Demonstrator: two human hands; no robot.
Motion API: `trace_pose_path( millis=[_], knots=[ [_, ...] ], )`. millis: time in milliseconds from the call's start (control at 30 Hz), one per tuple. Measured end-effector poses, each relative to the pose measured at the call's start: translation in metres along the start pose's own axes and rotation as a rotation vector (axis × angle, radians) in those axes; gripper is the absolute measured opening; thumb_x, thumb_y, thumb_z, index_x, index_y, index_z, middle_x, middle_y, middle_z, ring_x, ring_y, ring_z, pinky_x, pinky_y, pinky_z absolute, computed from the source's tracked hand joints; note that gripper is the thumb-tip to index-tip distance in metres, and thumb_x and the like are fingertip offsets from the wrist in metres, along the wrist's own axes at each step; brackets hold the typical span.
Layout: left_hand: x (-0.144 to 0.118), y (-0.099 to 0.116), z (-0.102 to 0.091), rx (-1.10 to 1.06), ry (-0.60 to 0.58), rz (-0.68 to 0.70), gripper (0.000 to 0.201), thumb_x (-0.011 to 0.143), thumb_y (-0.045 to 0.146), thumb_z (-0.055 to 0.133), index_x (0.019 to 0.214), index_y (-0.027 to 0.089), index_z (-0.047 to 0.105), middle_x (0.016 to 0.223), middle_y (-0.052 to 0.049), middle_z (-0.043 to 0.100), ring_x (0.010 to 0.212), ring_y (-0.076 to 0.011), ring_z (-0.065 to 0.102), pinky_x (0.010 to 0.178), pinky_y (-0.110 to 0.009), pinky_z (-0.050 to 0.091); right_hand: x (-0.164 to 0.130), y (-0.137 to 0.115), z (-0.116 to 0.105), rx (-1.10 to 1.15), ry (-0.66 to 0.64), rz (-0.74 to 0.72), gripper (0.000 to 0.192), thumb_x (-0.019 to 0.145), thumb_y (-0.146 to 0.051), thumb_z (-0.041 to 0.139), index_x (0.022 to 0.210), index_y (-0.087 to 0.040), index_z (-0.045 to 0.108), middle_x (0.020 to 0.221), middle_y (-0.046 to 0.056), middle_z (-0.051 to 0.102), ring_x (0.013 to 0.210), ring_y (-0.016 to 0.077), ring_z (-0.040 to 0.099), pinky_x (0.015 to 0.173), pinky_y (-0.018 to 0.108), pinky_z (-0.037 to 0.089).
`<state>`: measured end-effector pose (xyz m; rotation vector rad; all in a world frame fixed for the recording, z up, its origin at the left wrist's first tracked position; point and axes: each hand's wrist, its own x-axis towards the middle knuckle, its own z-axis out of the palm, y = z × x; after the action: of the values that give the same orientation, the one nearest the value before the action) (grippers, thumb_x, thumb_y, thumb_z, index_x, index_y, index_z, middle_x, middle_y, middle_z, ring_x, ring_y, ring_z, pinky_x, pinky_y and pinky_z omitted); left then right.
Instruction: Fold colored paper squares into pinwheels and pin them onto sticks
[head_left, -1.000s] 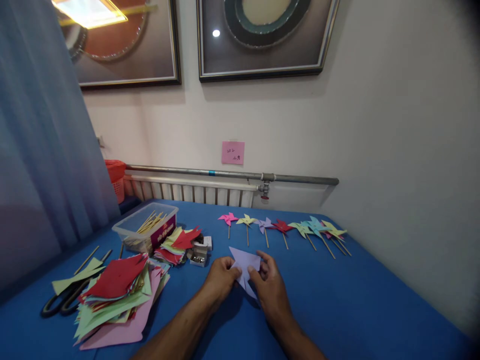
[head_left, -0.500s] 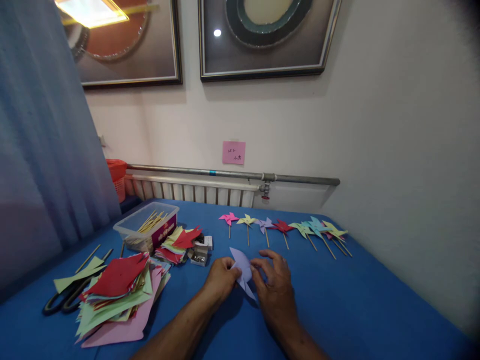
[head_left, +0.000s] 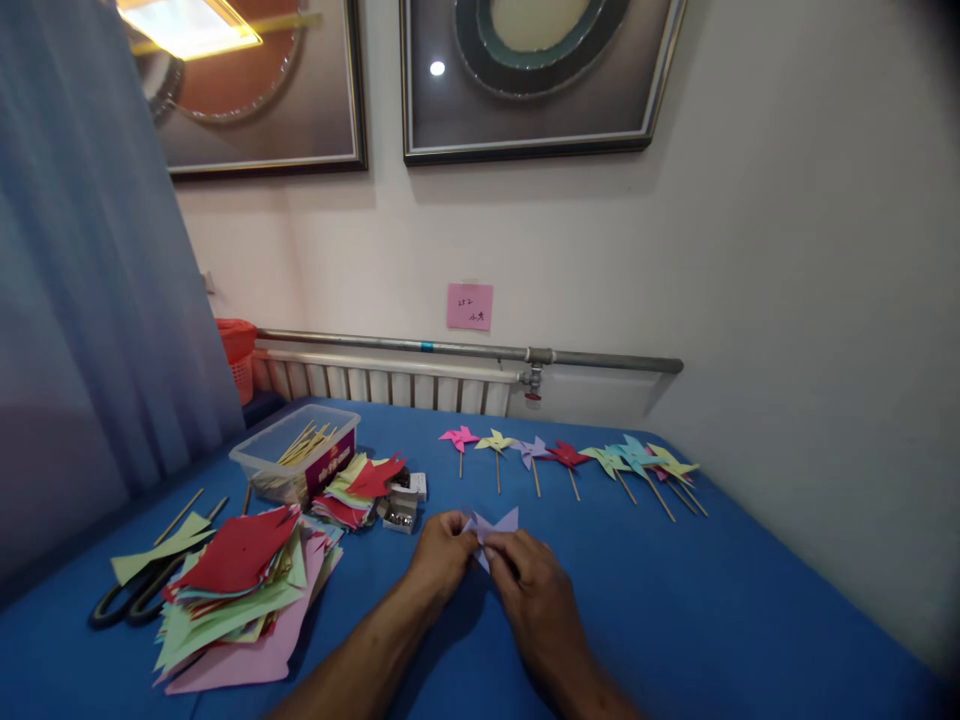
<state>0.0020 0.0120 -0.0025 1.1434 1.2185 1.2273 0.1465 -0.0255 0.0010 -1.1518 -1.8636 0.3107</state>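
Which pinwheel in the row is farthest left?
The pink pinwheel, at the row's left end, beside the yellow pinwheel.

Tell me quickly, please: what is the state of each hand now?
Left hand: grip closed on the purple paper, pinching its left side.
Right hand: grip closed on the same purple paper, from the right.

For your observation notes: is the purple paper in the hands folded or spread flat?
Folded: the purple paper is gathered between both hands, only small points showing.

Matt lilac paper piece point(head_left: 495, 527); blue cloth table cover point(head_left: 675, 600); clear glossy plastic box point(head_left: 294, 462); wooden sticks point(head_left: 304, 443).
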Motion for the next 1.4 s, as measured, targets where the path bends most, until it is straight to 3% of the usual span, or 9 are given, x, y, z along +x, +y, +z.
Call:
trace_pose_path(
  millis=[167, 233, 333, 433, 533, 600, 800, 1000, 1400],
  knots=[
    [-0.002, 0.004, 0.0, 0.076, -0.007, 0.034, 0.022, 0.065, 0.033, 0.069, 0.059, 0.02, 0.053, 0.049, 0.006, 0.049, 0.047, -0.0091, 0.038, 0.05, -0.024, 0.024, 0.003, -0.004, -0.004, 0.183, -0.013, 0.098, 0.025, 0.096, -0.04, 0.055, 0.092, -0.027, 0.075, 0.093, 0.006, 0.076, 0.088, 0.0254, 0.068, 0.081, 0.035, 0.049],
    [-0.002, 0.004, -0.001, 0.09, -0.003, 0.04, 0.022, 0.067, 0.035, 0.067, 0.061, 0.02, 0.053, 0.05, 0.005, 0.051, 0.048, -0.0098, 0.04, 0.05, -0.025, 0.025, 0.005, 0.001, -0.002, 0.278, 0.03, 0.237, 0.031, 0.094, -0.049, 0.055, 0.086, -0.024, 0.072, 0.078, 0.004, 0.072, 0.072, 0.0229, 0.065, 0.069, 0.033, 0.048],
    [0.0, 0.002, -0.002, 0.106, 0.01, 0.06, 0.019, 0.069, 0.035, 0.063, 0.063, 0.019, 0.054, 0.051, 0.004, 0.053, 0.049, -0.0112, 0.043, 0.052, -0.025, 0.028, 0.01, 0.014, 0.003, 0.497, 0.178, 0.559, 0.042, 0.086, -0.064, 0.058, 0.078, -0.023, 0.066, 0.064, 0.0, 0.063, 0.055, 0.0187, 0.055, 0.052, 0.029, 0.042],
    [0.001, -0.001, -0.003, 0.129, -0.007, 0.092, 0.018, 0.069, 0.036, 0.061, 0.063, 0.019, 0.054, 0.053, 0.003, 0.054, 0.052, -0.012, 0.045, 0.055, -0.025, 0.031, 0.014, 0.02, 0.005, 0.89, 0.208, 0.738, 0.047, 0.078, -0.068, 0.069, 0.085, -0.021, 0.067, 0.075, 0.002, 0.07, 0.065, 0.0195, 0.064, 0.059, 0.03, 0.049],
    [-0.001, -0.002, -0.002, 0.146, -0.048, 0.127, 0.019, 0.069, 0.037, 0.061, 0.064, 0.019, 0.055, 0.056, 0.004, 0.053, 0.054, -0.0117, 0.045, 0.056, -0.025, 0.031, 0.016, 0.013, 0.004, 1.227, 0.102, 0.781, 0.046, 0.071, -0.06, 0.082, 0.093, -0.022, 0.069, 0.084, 0.003, 0.075, 0.077, 0.0216, 0.07, 0.07, 0.032, 0.053],
    [-0.003, -0.002, 0.0, 0.15, -0.083, 0.136, 0.019, 0.07, 0.037, 0.06, 0.065, 0.019, 0.055, 0.057, 0.004, 0.052, 0.055, -0.0113, 0.044, 0.055, -0.025, 0.03, 0.016, 0.007, 0.003, 1.321, 0.069, 0.788, 0.041, 0.067, -0.052, 0.087, 0.088, -0.022, 0.069, 0.08, 0.001, 0.075, 0.078, 0.0213, 0.07, 0.07, 0.03, 0.052],
    [-0.007, 0.001, 0.002, 0.173, -0.11, 0.12, 0.017, 0.071, 0.034, 0.059, 0.065, 0.019, 0.052, 0.055, 0.005, 0.05, 0.053, -0.0109, 0.043, 0.054, -0.025, 0.029, 0.015, 0.004, 0.004, 1.341, 0.055, 0.747, 0.034, 0.061, -0.039, 0.094, 0.076, -0.021, 0.069, 0.068, -0.004, 0.067, 0.065, 0.0146, 0.06, 0.064, 0.026, 0.048],
    [-0.005, 0.0, 0.001, 0.147, -0.099, 0.079, 0.015, 0.07, 0.032, 0.058, 0.064, 0.02, 0.051, 0.054, 0.005, 0.05, 0.05, -0.0101, 0.041, 0.051, -0.025, 0.027, 0.011, 0.004, 0.006, 1.262, -0.021, 0.712, 0.038, 0.066, -0.045, 0.092, 0.08, -0.02, 0.068, 0.067, -0.003, 0.064, 0.063, 0.0132, 0.057, 0.063, 0.025, 0.045],
    [-0.009, 0.005, 0.003, 0.154, -0.075, 0.077, 0.019, 0.07, 0.03, 0.063, 0.061, 0.02, 0.049, 0.054, 0.006, 0.048, 0.051, -0.0091, 0.04, 0.051, -0.023, 0.025, 0.01, 0.014, 0.014, 1.09, 0.0, 0.708, 0.045, 0.061, -0.05, 0.092, 0.086, -0.02, 0.068, 0.063, -0.002, 0.067, 0.059, 0.0153, 0.059, 0.058, 0.026, 0.044]
  ],
)
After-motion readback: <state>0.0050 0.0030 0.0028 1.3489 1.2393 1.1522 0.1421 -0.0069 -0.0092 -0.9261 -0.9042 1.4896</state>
